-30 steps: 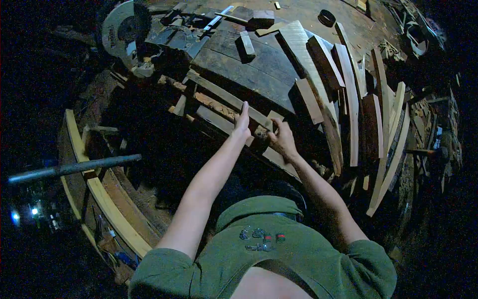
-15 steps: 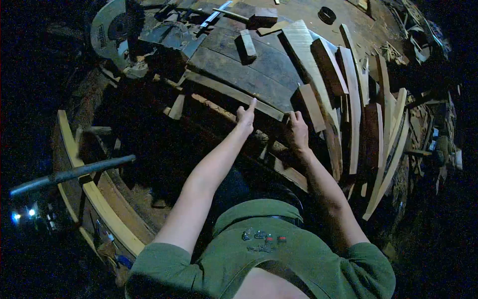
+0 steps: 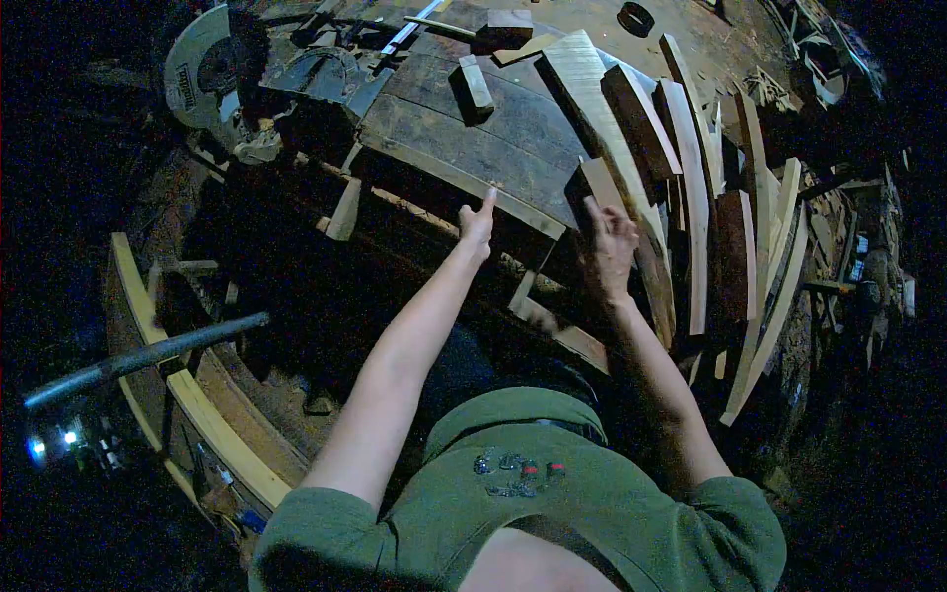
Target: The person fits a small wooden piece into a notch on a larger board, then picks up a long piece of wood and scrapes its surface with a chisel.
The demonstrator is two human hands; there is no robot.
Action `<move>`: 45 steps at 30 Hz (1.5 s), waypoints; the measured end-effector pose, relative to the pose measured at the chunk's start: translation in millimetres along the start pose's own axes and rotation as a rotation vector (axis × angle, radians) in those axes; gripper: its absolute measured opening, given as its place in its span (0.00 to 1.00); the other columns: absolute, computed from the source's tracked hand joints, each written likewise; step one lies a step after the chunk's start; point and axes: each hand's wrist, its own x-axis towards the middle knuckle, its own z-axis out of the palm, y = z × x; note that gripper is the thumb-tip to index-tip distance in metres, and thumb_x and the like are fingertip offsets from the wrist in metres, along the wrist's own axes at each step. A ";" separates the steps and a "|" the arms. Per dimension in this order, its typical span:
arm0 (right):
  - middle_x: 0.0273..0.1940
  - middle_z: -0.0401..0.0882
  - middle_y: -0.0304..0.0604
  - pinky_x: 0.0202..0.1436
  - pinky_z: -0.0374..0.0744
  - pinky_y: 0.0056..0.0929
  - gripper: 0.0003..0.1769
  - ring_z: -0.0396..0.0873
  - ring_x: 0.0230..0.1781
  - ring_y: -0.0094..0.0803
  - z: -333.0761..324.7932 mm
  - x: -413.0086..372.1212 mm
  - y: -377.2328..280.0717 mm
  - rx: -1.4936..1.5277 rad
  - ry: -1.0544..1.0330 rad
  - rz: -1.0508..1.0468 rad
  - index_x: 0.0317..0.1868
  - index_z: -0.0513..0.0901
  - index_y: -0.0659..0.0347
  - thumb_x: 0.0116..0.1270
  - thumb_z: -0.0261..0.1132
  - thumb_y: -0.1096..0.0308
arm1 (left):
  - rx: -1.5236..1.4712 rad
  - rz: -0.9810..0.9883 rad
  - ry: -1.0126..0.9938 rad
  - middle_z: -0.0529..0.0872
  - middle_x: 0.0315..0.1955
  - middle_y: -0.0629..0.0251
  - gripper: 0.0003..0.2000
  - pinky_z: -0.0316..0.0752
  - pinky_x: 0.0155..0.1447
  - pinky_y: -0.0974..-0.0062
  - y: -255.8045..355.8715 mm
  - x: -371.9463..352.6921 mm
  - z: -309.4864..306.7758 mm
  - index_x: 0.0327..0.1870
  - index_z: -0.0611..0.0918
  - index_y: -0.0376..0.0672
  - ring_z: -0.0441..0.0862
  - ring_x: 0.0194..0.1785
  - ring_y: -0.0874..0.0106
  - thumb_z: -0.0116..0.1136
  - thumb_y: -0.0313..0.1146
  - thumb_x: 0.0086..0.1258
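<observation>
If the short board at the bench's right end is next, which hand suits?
Right, I'd say: the right hand is beside the short board, its fingers apparently holding nothing. The left hand is farther off, at the strip along the bench.

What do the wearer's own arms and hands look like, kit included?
The left hand and right hand are ungloved, with no watch or ring that I can make out. Sleeves are short, plain green, leaving the forearms bare. They belong to a green shirt with a small dark-and-red print.
</observation>
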 end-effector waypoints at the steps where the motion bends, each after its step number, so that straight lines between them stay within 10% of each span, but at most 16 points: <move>1: 0.48 0.63 0.48 0.47 0.65 0.45 0.35 0.62 0.49 0.45 -3.6 -0.3 3.2 0.001 -0.002 0.003 0.63 0.60 0.49 0.53 0.62 0.64 | 0.003 -0.002 0.000 0.53 0.64 0.50 0.45 0.56 0.64 0.64 -5.3 -3.6 0.4 0.64 0.51 0.32 0.53 0.67 0.60 0.53 0.60 0.57; 7: 0.44 0.70 0.43 0.42 0.69 0.41 0.36 0.69 0.43 0.38 24.6 2.2 50.9 -0.401 -0.054 0.073 0.65 0.57 0.47 0.55 0.56 0.67 | -0.133 0.129 -0.003 0.46 0.67 0.53 0.37 0.51 0.66 0.65 -29.4 -45.8 5.4 0.66 0.43 0.39 0.48 0.68 0.61 0.42 0.53 0.67; 9: 0.40 0.70 0.44 0.40 0.70 0.38 0.36 0.70 0.39 0.38 33.0 6.1 55.3 -0.457 0.042 0.013 0.66 0.55 0.48 0.55 0.55 0.70 | -0.174 0.210 0.046 0.67 0.41 0.63 0.30 0.62 0.51 0.73 -35.0 -65.0 16.3 0.64 0.50 0.40 0.65 0.44 0.71 0.43 0.46 0.69; 11: 0.42 0.67 0.49 0.41 0.68 0.38 0.34 0.69 0.42 0.43 36.1 10.5 55.7 -0.279 -0.058 0.027 0.68 0.50 0.51 0.60 0.48 0.72 | -0.226 0.423 0.071 0.64 0.34 0.67 0.28 0.62 0.46 0.76 -52.0 -64.7 28.3 0.64 0.51 0.41 0.62 0.37 0.75 0.45 0.43 0.69; 16: 0.46 0.62 0.47 0.43 0.68 0.37 0.46 0.63 0.47 0.44 -9.5 14.9 9.1 -0.131 -0.222 -0.215 0.67 0.52 0.43 0.45 0.60 0.72 | -0.134 0.365 0.023 0.56 0.59 0.54 0.34 0.53 0.62 0.69 -53.7 -96.7 56.4 0.67 0.47 0.41 0.55 0.61 0.66 0.42 0.52 0.68; 18: 0.51 0.63 0.47 0.46 0.66 0.38 0.41 0.63 0.49 0.43 -6.1 4.0 5.2 -0.115 -0.257 -0.390 0.63 0.61 0.42 0.43 0.64 0.65 | -0.088 0.166 -0.083 0.38 0.68 0.53 0.39 0.39 0.69 0.68 -35.4 -118.6 61.3 0.67 0.41 0.39 0.36 0.71 0.63 0.40 0.56 0.66; 21: 0.55 0.63 0.47 0.47 0.65 0.37 0.30 0.62 0.51 0.42 13.9 -3.9 2.6 -0.127 -0.399 -0.442 0.55 0.70 0.42 0.46 0.64 0.60 | 0.028 0.457 -0.209 0.37 0.69 0.66 0.31 0.25 0.69 0.72 -63.5 -76.4 84.7 0.67 0.40 0.40 0.31 0.71 0.74 0.32 0.47 0.72; 23: 0.54 0.64 0.47 0.46 0.65 0.36 0.23 0.62 0.51 0.42 18.2 -4.5 1.7 -0.050 -0.376 -0.395 0.49 0.74 0.45 0.48 0.62 0.59 | -0.183 0.255 -0.258 0.37 0.69 0.66 0.30 0.23 0.69 0.71 -29.6 -105.2 83.3 0.68 0.39 0.44 0.30 0.71 0.72 0.30 0.48 0.72; 30: 0.49 0.65 0.45 0.46 0.65 0.31 0.16 0.62 0.49 0.39 63.1 44.1 -36.2 -0.101 -0.394 -0.449 0.41 0.76 0.55 0.52 0.55 0.63 | -0.311 0.343 -0.034 0.37 0.69 0.66 0.31 0.32 0.69 0.68 -4.9 -65.8 70.8 0.68 0.39 0.51 0.34 0.71 0.62 0.27 0.54 0.70; 33: 0.44 0.65 0.45 0.45 0.64 0.30 0.22 0.62 0.47 0.39 69.5 75.5 -60.9 -0.147 -0.399 -0.552 0.49 0.71 0.56 0.51 0.55 0.63 | -0.621 -0.166 -0.044 0.53 0.66 0.56 0.32 0.55 0.64 0.66 11.9 -36.6 49.7 0.69 0.41 0.54 0.57 0.65 0.60 0.30 0.57 0.68; 37: 0.46 0.65 0.45 0.47 0.63 0.30 0.24 0.62 0.49 0.39 95.1 110.0 -97.8 0.027 -0.396 -0.498 0.52 0.68 0.57 0.52 0.55 0.62 | -0.495 0.334 0.146 0.55 0.65 0.56 0.31 0.58 0.63 0.67 29.9 -4.9 22.6 0.69 0.43 0.59 0.60 0.64 0.62 0.33 0.55 0.68; 45: 0.48 0.66 0.42 0.46 0.66 0.30 0.22 0.64 0.49 0.36 147.9 199.7 -213.9 0.009 -0.263 -0.609 0.52 0.69 0.53 0.56 0.54 0.60 | -0.610 0.260 0.193 0.59 0.63 0.60 0.31 0.60 0.62 0.67 94.2 85.5 -97.7 0.67 0.51 0.47 0.62 0.62 0.66 0.34 0.55 0.68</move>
